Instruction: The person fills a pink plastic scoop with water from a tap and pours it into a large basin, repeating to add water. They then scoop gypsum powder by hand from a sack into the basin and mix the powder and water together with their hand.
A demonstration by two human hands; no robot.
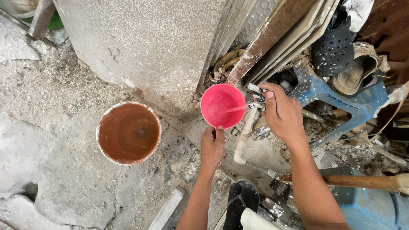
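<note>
My left hand [212,145] grips the near rim of a pink plastic cup [221,104] and holds it under a tap. My right hand [281,113] is closed on the white tap handle [254,89] at the top of a white pipe [245,136]. A thin stream of water runs from the tap into the pink cup. To the left, on the ground, stands a bucket [128,133] with a white rim, full of brown muddy water.
A large grey slab [145,47] and stacked tiles [289,38] lean behind the tap. A blue plastic stool [341,96], a black perforated clog [334,49] and a worn sandal [355,72] lie right. A wooden handle [362,182] crosses lower right. Rubble covers the ground.
</note>
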